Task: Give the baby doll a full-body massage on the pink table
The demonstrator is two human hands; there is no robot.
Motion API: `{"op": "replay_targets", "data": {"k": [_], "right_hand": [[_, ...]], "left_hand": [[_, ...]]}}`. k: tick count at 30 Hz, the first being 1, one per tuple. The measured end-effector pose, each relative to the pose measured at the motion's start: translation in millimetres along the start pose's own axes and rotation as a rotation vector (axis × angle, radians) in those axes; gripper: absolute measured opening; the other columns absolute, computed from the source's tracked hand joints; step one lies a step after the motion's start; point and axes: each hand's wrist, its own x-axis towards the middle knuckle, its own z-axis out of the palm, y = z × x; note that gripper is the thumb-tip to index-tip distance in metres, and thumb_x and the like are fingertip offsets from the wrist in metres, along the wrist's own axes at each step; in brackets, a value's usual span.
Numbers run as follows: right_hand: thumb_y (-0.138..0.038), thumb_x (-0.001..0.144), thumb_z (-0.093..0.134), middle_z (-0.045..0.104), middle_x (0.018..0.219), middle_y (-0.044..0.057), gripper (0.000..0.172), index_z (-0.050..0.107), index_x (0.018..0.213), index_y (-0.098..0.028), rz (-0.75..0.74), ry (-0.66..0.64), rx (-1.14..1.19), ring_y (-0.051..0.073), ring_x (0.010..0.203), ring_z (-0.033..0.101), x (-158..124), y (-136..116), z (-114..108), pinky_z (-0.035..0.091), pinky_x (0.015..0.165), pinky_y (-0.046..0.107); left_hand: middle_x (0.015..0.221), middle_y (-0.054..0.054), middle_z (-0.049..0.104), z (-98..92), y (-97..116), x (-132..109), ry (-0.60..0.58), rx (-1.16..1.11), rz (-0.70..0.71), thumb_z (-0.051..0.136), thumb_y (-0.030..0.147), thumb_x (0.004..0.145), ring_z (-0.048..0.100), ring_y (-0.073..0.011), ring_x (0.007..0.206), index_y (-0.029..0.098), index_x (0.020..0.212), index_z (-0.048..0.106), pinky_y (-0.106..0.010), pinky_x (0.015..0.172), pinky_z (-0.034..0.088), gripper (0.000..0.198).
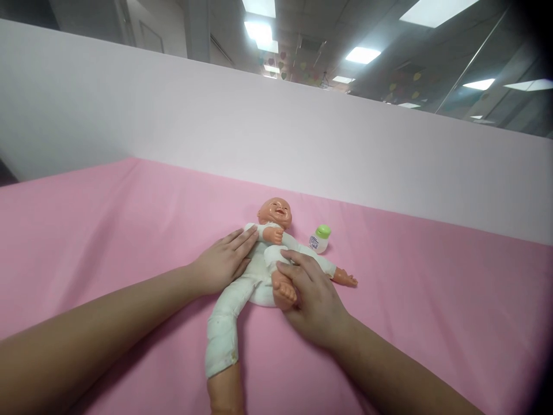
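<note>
A baby doll (259,271) in a white suit lies on its back on the pink cloth (129,230), head away from me. My left hand (224,262) rests flat on the doll's side and chest, fingers stretched out. My right hand (313,300) is closed round the doll's bent leg, with the bare foot (284,291) showing beside my thumb. The doll's other leg stretches toward me. One doll arm lies out to the right.
A small white bottle with a green cap (320,238) stands just right of the doll's head. A pale partition wall (276,132) runs behind the pink-covered surface. Ceiling lights show above it.
</note>
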Motion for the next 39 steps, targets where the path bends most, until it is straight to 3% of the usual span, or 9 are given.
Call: {"op": "replay_targets", "data": {"k": [8,12,14,16,18,21,26,33,39], "right_hand": [[-0.018,0.085,0.066,0.057,0.139,0.016,0.045,0.058,0.129,-0.018,-0.072,-0.01,0.078,0.032,0.127,0.056,1.2,-8.1,-6.4,0.05,0.105,0.054],[-0.021,0.076,0.067,0.065,0.111,0.012,0.04,0.061,0.116,-0.018,-0.223,-0.004,0.155,0.028,0.098,0.063,-1.6,-26.8,-11.7,0.054,0.09,0.049],[-0.022,0.075,0.066,0.063,0.089,0.005,0.025,0.062,0.1,-0.02,-0.284,-0.031,0.178,0.022,0.078,0.058,-2.5,-37.1,-13.0,0.052,0.075,0.042],[-0.023,0.074,0.065,0.054,0.074,0.0,0.011,0.056,0.08,-0.022,-0.323,-0.098,0.187,0.016,0.065,0.047,-2.5,-44.8,-12.3,0.045,0.064,0.035],[-0.027,0.07,0.066,0.045,0.066,-0.003,0.02,0.047,0.068,-0.022,-0.326,-0.182,0.192,0.013,0.06,0.038,-2.5,-48.4,-9.0,0.039,0.058,0.032],[-0.036,0.065,0.068,0.041,0.065,-0.005,0.03,0.042,0.066,-0.023,-0.281,-0.312,0.182,0.012,0.06,0.033,-5.0,-47.1,-0.5,0.037,0.059,0.031],[-0.043,0.066,0.069,0.046,0.069,-0.004,0.032,0.044,0.071,-0.023,-0.257,-0.444,0.154,0.013,0.063,0.036,-11.4,-42.4,8.6,0.037,0.063,0.031],[-0.041,0.065,0.067,0.046,0.067,-0.004,0.03,0.044,0.07,-0.024,-0.269,-0.382,0.162,0.013,0.062,0.039,-7.9,-42.9,7.1,0.037,0.06,0.031],[-0.032,0.067,0.067,0.055,0.075,-0.001,0.024,0.052,0.082,-0.023,-0.251,-0.095,0.268,0.017,0.066,0.051,-5.6,-40.9,0.7,0.046,0.061,0.034]], "left_hand": [[0.169,-0.022,0.025,8.2,-3.1,-3.6,-0.016,-0.019,-0.178,0.032,0.05,0.107,0.026,-0.0345,0.157,0.004,0.165,0.021,-0.05,0.128,0.024,0.075],[0.162,-0.027,0.039,6.5,-2.7,-4.1,-0.084,-0.013,-0.284,0.03,0.058,0.105,0.037,-0.0429,0.15,0.002,0.159,0.035,-0.056,0.123,0.03,0.078],[0.15,-0.026,0.054,2.5,-1.6,-4.3,-0.103,-0.034,-0.305,0.03,0.06,0.104,0.048,-0.0436,0.141,0.005,0.151,0.047,-0.057,0.117,0.036,0.074],[0.141,-0.022,0.061,-0.9,-0.9,-5.0,-0.113,-0.082,-0.318,0.03,0.063,0.103,0.056,-0.0414,0.132,0.012,0.148,0.051,-0.056,0.111,0.042,0.071],[0.139,-0.021,0.062,-1.9,-1.2,-5.8,-0.136,-0.139,-0.342,0.028,0.066,0.103,0.059,-0.0403,0.128,0.015,0.149,0.05,-0.056,0.108,0.044,0.072],[0.14,-0.023,0.061,1.0,-3.0,-6.7,-0.161,-0.153,-0.372,0.024,0.068,0.103,0.057,-0.0425,0.13,0.012,0.144,0.054,-0.057,0.108,0.041,0.075],[0.141,-0.023,0.059,5.7,-4.6,-6.3,-0.139,-0.124,-0.353,0.026,0.066,0.103,0.052,-0.0427,0.133,0.011,0.138,0.057,-0.056,0.111,0.038,0.073],[0.141,-0.025,0.053,2.3,-0.7,-7.2,-0.067,-0.057,-0.362,0.03,0.064,0.102,0.046,-0.0451,0.134,0.01,0.138,0.054,-0.059,0.11,0.038,0.069],[0.151,-0.027,0.044,-2.0,2.6,-5.2,0.053,0.006,-0.33,0.038,0.063,0.101,0.041,-0.0455,0.139,0.007,0.153,0.035,-0.059,0.112,0.036,0.077]]}}
